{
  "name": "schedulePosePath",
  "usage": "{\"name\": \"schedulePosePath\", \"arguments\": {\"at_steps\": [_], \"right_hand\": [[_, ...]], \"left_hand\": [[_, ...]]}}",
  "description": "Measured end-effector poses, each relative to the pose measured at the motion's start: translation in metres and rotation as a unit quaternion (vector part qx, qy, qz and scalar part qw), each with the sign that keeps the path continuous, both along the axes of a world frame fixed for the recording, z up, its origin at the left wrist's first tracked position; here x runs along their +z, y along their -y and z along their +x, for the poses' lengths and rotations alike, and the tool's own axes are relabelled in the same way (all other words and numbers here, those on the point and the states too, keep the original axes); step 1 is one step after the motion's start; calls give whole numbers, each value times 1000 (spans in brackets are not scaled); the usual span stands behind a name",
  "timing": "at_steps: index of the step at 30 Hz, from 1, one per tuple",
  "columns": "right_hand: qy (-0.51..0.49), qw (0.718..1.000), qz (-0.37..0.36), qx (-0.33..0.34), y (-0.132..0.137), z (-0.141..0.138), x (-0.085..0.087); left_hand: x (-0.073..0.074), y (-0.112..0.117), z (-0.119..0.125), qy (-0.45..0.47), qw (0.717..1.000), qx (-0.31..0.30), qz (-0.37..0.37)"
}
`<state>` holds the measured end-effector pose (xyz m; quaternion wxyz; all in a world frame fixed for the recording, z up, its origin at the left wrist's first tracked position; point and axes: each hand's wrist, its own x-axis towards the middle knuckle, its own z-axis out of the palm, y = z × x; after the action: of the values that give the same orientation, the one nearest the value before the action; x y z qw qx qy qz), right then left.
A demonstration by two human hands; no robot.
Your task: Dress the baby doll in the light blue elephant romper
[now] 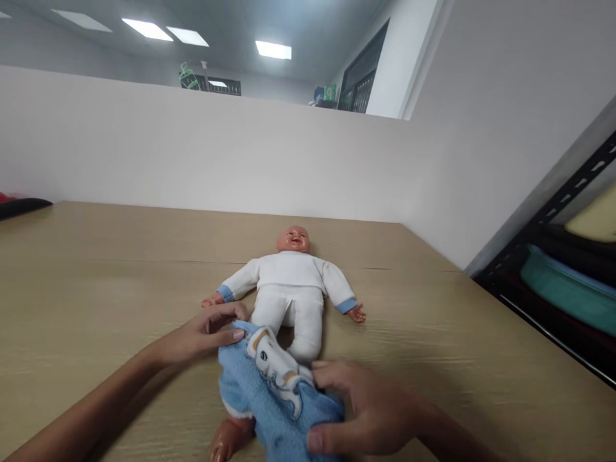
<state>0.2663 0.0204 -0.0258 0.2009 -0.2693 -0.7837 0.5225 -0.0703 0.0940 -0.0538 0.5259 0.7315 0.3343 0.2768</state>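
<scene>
A baby doll (pixel 290 282) in a white top and white leggings lies on its back on the wooden table (pixel 96 282), head away from me. A light blue garment with a white printed panel (pixel 272 391) is bunched over its lower legs. My left hand (pixel 212 333) pinches the garment's upper edge beside the doll's left-side leg. My right hand (pixel 366 410) grips the garment's right side, fingers curled round the cloth. One bare doll foot (pixel 226 443) sticks out below the garment.
A white partition wall (pixel 192 154) runs along the table's far edge. A black metal shelf (pixel 553 256) with folded teal and yellow items stands at the right. A dark object (pixel 19 205) lies at the far left edge.
</scene>
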Motion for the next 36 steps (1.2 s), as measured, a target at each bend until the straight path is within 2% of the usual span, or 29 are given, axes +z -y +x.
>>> {"name": "schedulePosePath", "arguments": {"at_steps": [3, 5, 8, 10, 13, 16, 18, 20, 24, 26, 28, 31, 33, 36], "right_hand": [[-77, 996, -45, -24, 4, 0, 11], [-105, 992, -51, -53, 4, -5, 11], [-106, 987, -20, -118, 2, -16, 9], [-90, 982, 11, -163, -1, -21, 11], [-11, 984, 47, -171, -1, -16, 20], [70, 991, 44, -108, 1, 0, 27], [52, 995, 49, -69, 4, 8, 28], [5, 998, 30, -59, 5, 12, 23], [-30, 989, -78, -125, 0, 10, 6], [-31, 984, -107, -136, -4, 9, -2], [-27, 986, -134, -93, -6, 8, -4], [17, 988, -149, -20, -3, 6, 0], [14, 991, -131, -34, 1, 4, 4], [-59, 988, -120, -73, 7, 3, 2]], "left_hand": [[19, 3, 7, -27, 992, 10, 120], [36, 9, 20, -26, 987, 7, 155], [56, 21, 46, -42, 991, -67, 111], [62, 25, 61, -70, 990, -104, 65], [56, 20, 71, -95, 991, -94, 29], [44, 9, 68, -75, 993, -92, 6], [37, 5, 65, -50, 994, -101, -14], [33, 2, 63, -42, 994, -96, -37], [29, -1, 62, -85, 992, -51, -77], [28, -3, 62, -107, 990, -46, -80], [30, -4, 63, -109, 987, -91, -72], [38, -2, 69, -109, 970, -206, -73], [43, 0, 74, -129, 958, -242, -83], [46, -1, 77, -120, 956, -253, -90]]}}
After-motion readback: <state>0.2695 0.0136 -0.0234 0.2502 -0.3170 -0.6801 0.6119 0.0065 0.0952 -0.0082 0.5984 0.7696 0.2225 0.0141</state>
